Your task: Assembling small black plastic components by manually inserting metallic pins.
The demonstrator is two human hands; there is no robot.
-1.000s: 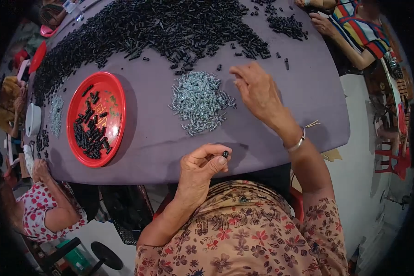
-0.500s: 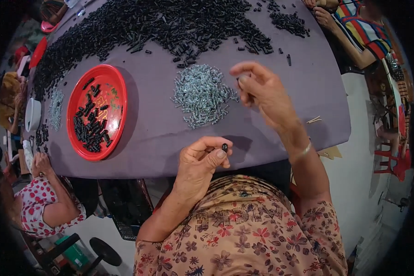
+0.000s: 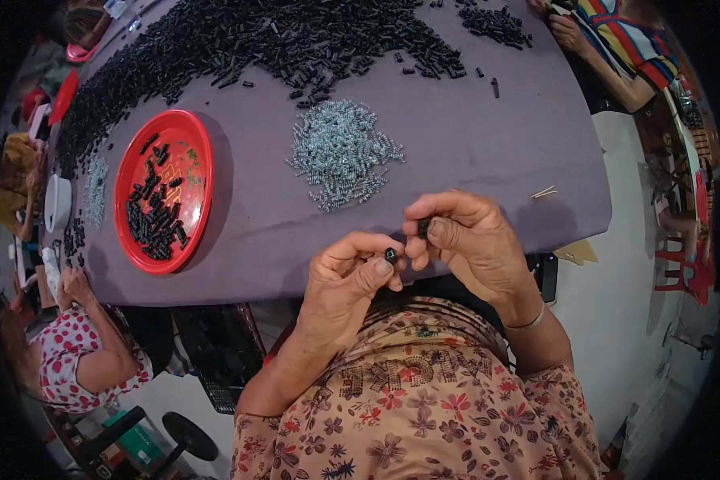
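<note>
My left hand pinches a small black cylindrical piece between thumb and forefinger, its hollow end facing up. Close beside it on the right, my right hand grips another small black part, partly hidden by the fingers. Both hands hover over the table's near edge, a short gap between the two parts. Just beyond them lies a heap of small silvery coil springs. Left of the springs, a red round tray holds several black cylindrical pieces.
A large mound of black pieces covers the far side of the grey tablecloth. Two thin sticks lie at the right. A white bowl stands far left. Other people sit at the left and far right edges.
My right hand has come down from beside the springs toward my left hand, and a black part now shows in its fingers. The left hand has stayed almost still.
</note>
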